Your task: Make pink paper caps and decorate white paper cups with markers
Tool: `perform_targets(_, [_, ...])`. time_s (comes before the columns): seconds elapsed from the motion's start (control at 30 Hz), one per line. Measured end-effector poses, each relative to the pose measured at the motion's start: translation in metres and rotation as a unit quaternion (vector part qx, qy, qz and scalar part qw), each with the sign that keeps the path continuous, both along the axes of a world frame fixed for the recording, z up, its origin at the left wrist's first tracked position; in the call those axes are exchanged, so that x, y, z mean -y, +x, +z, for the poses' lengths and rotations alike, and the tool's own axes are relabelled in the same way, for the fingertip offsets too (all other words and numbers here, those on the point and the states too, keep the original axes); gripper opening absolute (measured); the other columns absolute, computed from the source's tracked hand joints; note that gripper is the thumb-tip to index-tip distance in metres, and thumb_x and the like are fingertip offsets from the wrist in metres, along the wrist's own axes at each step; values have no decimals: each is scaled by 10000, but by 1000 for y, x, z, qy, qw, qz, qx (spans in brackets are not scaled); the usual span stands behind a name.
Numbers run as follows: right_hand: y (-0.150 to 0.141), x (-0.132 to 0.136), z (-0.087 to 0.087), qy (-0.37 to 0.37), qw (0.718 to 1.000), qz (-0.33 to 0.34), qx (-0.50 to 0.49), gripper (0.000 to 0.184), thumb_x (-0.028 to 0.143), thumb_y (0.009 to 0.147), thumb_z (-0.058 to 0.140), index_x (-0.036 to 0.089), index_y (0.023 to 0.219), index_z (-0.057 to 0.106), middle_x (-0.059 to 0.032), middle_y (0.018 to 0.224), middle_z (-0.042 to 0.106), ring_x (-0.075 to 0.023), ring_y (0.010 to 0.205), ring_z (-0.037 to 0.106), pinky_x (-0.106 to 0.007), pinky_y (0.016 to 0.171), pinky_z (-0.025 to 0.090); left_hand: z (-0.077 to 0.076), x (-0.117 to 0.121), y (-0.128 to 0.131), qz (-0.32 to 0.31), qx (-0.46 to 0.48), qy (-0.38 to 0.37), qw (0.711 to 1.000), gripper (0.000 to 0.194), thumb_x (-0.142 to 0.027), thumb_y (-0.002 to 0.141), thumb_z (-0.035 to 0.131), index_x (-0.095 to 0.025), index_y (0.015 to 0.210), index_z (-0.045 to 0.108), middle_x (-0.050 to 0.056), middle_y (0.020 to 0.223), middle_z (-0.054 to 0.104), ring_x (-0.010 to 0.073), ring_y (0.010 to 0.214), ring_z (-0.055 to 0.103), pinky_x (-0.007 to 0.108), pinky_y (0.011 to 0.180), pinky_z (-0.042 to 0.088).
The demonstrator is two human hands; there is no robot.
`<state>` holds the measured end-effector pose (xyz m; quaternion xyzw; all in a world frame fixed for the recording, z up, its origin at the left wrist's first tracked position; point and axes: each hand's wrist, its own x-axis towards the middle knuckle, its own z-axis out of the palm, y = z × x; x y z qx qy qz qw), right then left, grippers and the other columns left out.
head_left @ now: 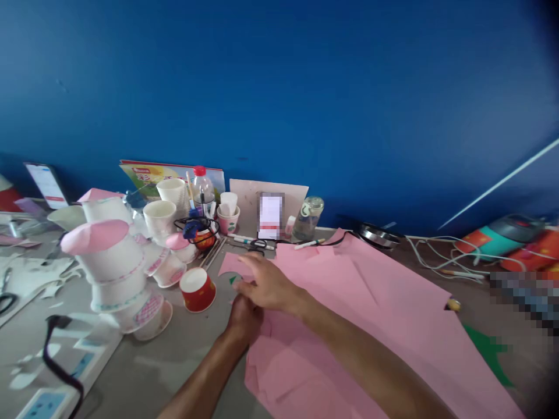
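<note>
Scrap (233, 280) of green shows at the thumb tip of the right hand (269, 283), the nearer one, and just beyond the curled left hand (247, 317); whether either pinches it, I cannot tell. Red cup (198, 295) stands farther left.

- Our left hand (245, 319) is partly hidden behind our right hand (267, 282), so we cannot tell what its fingers hold.
- We see a green scrap (233, 280) by the fingertips, too small to make out.
- The middle phone's screen (271, 212) is pixelated to us, as is a dark object (526, 299) at the right edge.
- We lose the pink paper (332, 349) and the power strip (48, 402) at the bottom edge.
- Cups and a bottle (203, 187) hide part of the yellow book (157, 173) from us.
</note>
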<state>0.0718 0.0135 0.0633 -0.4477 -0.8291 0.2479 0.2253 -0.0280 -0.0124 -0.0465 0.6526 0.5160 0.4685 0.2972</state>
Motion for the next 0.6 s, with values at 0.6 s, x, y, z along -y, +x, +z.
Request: perform_targets(0.6, [108, 70, -63, 23, 984, -75, 162, 502, 399, 903, 533, 153, 1341, 521, -175, 1483, 391, -319, 1380, 328, -481, 1131, 261, 23, -8, -11, 86, -51, 43, 994, 201, -387, 831, 487, -216, 882, 581, 72, 883, 636, 236, 851, 593, 340, 801, 458])
